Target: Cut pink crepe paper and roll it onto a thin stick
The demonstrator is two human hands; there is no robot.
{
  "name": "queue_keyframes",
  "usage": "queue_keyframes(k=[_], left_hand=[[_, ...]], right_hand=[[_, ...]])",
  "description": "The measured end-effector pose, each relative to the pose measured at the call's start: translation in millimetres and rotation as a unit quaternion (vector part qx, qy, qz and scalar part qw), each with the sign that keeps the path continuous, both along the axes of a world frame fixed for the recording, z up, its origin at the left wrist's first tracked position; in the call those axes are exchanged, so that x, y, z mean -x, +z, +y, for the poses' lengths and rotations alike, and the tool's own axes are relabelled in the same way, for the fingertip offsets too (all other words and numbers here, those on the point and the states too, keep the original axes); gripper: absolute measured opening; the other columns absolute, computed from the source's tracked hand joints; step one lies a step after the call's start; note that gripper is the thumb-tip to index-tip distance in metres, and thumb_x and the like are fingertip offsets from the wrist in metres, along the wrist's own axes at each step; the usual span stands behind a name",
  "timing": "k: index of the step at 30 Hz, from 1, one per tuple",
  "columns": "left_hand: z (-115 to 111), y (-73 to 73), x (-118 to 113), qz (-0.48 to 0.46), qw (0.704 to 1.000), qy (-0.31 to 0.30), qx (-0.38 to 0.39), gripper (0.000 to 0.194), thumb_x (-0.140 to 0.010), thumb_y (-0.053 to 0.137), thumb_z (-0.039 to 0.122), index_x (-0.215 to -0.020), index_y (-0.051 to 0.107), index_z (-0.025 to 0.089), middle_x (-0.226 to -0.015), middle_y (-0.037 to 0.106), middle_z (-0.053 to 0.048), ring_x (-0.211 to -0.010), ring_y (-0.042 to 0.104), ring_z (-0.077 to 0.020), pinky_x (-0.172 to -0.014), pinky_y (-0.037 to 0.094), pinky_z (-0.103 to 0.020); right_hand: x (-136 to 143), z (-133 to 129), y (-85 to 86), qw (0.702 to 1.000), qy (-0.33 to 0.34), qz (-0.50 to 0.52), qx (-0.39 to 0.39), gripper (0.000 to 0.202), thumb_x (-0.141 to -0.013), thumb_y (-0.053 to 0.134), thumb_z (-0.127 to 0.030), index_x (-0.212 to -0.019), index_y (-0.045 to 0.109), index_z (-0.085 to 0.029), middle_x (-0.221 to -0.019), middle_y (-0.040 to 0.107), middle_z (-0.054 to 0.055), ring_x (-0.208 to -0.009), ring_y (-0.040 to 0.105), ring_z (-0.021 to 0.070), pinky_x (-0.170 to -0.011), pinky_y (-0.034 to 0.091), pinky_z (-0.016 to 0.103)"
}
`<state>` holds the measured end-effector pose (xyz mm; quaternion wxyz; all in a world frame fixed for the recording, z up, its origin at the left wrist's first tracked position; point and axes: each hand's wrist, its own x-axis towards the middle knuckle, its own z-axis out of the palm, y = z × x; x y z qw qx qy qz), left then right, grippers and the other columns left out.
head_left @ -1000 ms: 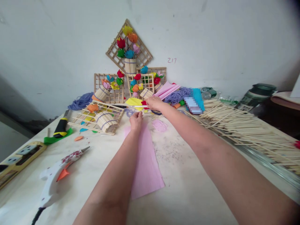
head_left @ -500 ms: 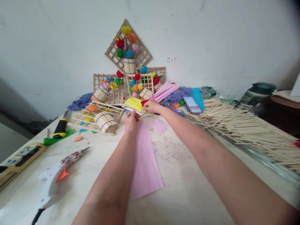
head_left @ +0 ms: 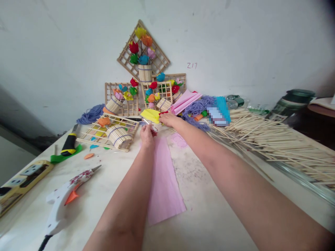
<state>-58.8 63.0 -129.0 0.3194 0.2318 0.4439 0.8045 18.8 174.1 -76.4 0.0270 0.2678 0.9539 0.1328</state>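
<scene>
My left hand [head_left: 148, 135] is closed on a slim white tool [head_left: 150, 124], perhaps small scissors, just above the top of a long pink paper strip [head_left: 167, 188]. To its right, my right hand [head_left: 169, 119] reaches to the yellow paper [head_left: 150, 115] and a bit of red paper [head_left: 163, 112]; its fingertips are too small to make out clearly. Under my right forearm lies a small crumpled pink piece [head_left: 180, 140].
A glue gun [head_left: 62, 200], power strip [head_left: 26, 179] and yellow-black knife [head_left: 69, 143] lie left. Stick lattices with paper flowers [head_left: 142, 52] stand at the wall. Purple yarn [head_left: 196, 106] and many wooden sticks [head_left: 282, 139] lie right.
My right hand has flattened and shifted slightly onto the red and yellow papers. In my left hand the white tool has tilted to a steeper angle.
</scene>
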Motion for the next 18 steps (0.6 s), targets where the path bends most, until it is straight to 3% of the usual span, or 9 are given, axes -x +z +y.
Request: queue_keyframes(k=[6,10,13,18], left_hand=[[0,0.4,0,0.000,1.000,0.001,0.008,0.015,-0.070,0.052,0.027,-0.059,0.046,0.020,-0.041,0.049,0.005,-0.035,0.044,-0.0087,-0.037,0.029,-0.020],[-1,0.7,-1,-0.002,1.000,-0.007,0.006,0.014,-0.069,0.053,0.027,-0.060,0.045,0.019,-0.043,0.051,0.004,-0.036,0.045,-0.0088,-0.038,0.030,-0.020],[-2,0.5,-1,0.000,1.000,-0.011,-0.009,0.015,-0.067,0.054,0.028,-0.060,0.045,0.019,-0.043,0.051,0.004,-0.036,0.046,-0.0083,-0.039,0.030,-0.019],[-7,0.5,-4,0.017,1.000,-0.011,-0.014,0.016,-0.066,0.055,0.029,-0.058,0.044,0.020,-0.042,0.050,0.005,-0.036,0.045,-0.0088,-0.039,0.033,-0.020]], right_hand=[[-1,0,1.7,1.000,0.003,0.021,0.001,0.028,-0.082,0.045,-0.016,-0.103,0.062,-0.012,-0.106,0.063,0.016,-0.097,0.057,0.0250,-0.081,0.041,0.037],[-10,-5,-1.2,0.990,-0.021,0.130,0.051,0.023,-0.076,0.051,-0.014,-0.093,0.065,-0.013,-0.091,0.067,0.012,-0.082,0.060,0.0208,-0.071,0.043,0.029],[-15,-5,-7.0,0.957,-0.036,0.266,0.111,0.020,-0.072,0.053,-0.013,-0.088,0.066,-0.014,-0.085,0.068,0.006,-0.077,0.059,0.0157,-0.069,0.042,0.024],[-24,-10,-23.4,0.877,-0.058,0.426,0.213,0.021,-0.065,0.062,-0.016,-0.086,0.067,-0.014,-0.078,0.066,0.002,-0.071,0.058,0.0123,-0.067,0.043,0.022]])
